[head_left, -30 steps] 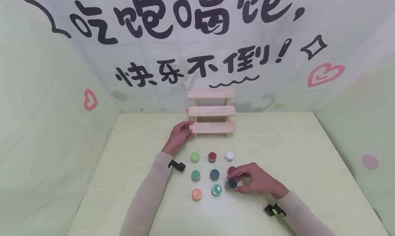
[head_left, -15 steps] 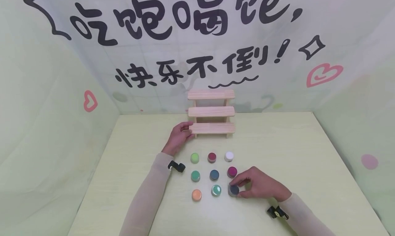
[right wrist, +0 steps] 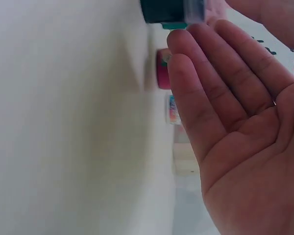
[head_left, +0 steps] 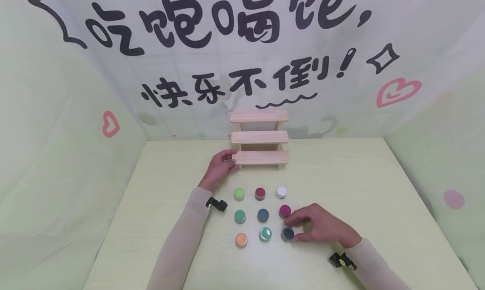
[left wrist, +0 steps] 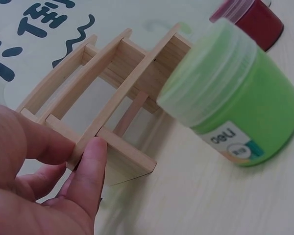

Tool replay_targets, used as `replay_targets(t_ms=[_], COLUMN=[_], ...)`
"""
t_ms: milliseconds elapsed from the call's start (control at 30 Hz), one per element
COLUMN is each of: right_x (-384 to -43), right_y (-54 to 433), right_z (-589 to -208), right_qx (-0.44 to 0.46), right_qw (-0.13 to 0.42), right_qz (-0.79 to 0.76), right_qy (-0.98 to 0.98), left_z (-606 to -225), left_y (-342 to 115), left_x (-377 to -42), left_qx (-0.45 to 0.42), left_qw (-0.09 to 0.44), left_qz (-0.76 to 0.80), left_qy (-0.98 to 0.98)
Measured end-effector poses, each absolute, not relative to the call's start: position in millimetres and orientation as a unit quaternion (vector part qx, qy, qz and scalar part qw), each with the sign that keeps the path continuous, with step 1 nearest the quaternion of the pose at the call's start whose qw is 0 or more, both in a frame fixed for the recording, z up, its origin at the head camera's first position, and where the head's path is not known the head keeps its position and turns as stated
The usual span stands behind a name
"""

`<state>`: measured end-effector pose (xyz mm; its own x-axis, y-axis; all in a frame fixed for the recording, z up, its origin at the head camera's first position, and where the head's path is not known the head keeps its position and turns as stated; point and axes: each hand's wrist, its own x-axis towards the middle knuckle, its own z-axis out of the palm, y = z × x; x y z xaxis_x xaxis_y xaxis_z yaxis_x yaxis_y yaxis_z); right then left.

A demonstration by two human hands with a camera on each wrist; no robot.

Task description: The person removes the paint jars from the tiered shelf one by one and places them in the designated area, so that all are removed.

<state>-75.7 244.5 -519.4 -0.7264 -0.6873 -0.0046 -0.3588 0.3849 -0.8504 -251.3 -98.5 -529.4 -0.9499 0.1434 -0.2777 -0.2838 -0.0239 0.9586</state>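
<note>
My left hand pinches the left end of the lowest step of a small three-tier wooden display stand, thumb and fingers on the wood in the left wrist view. My right hand is beside a dark navy paint jar, its fingers loosely spread and the jar standing on the table. In the right wrist view the fingers are relaxed and that dark jar is at the top, just past the fingertips. A magenta paint jar stands behind it, close to the right fingertips.
More paint jars stand in rows before the stand: light green, dark red, white, green, blue, orange and teal. A printed cloth backs the pale table.
The right hand has brought the navy jar toward the table's front and set it down in front of the magenta one, then loosened its fingers from it. The left hand stays on the stand.
</note>
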Motion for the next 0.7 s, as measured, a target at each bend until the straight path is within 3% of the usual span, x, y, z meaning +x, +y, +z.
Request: replay_targets(t_ms=[700], right_x=[-108], right_y=[234], right_z=[-503], right_qx=[-0.334], right_qw=[0.106], right_qz=[-0.512], right_qy=[0.784], left_z=[-535], left_y=[-95], left_x=[-249], left_qx=[-0.038], left_qw=[0.131], left_qz=[0.728], left_qy=[0.672])
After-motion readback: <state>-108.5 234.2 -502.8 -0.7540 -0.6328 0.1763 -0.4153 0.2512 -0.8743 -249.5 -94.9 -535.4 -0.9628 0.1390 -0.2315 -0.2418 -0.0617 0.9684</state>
